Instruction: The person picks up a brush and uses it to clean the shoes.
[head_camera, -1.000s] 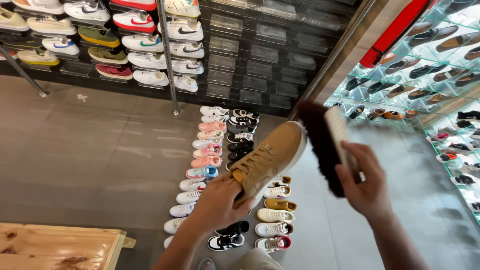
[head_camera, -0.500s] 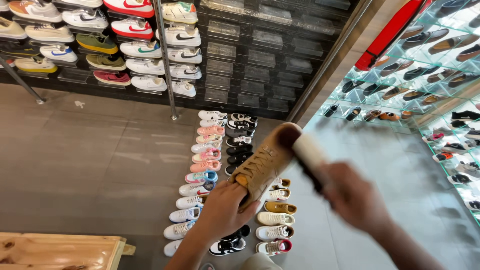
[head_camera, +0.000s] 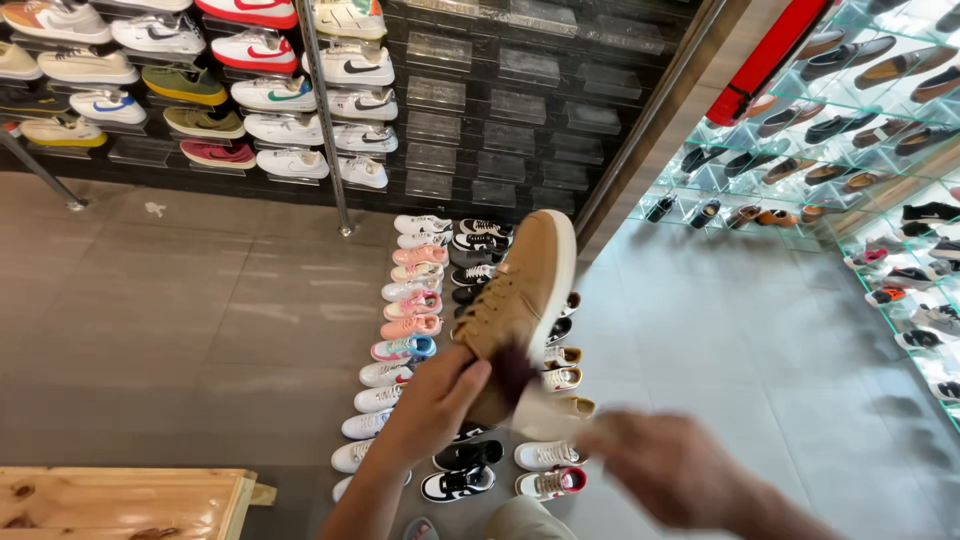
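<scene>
Two hands | left hand (head_camera: 432, 402) fingers grip tan sneaker (head_camera: 520, 300) | right hand (head_camera: 668, 466) blurred, fingers hold brush (head_camera: 528, 388)

We held a tan sneaker (head_camera: 520, 300) up in our left hand (head_camera: 435, 400), toe pointing toward one o'clock, fingers wrapped around its heel end. Our right hand (head_camera: 670, 465), blurred at five o'clock, gripped a brush (head_camera: 525, 390) whose dark bristles touched the shoe near the heel. Below, two rows of sneakers (head_camera: 415, 300) lay on the grey floor (head_camera: 180, 300). Wall shelves (head_camera: 200, 90) of shoes stood at eleven o'clock, glass shelves (head_camera: 860, 130) at two, a wooden bench (head_camera: 120, 500) at eight.
</scene>
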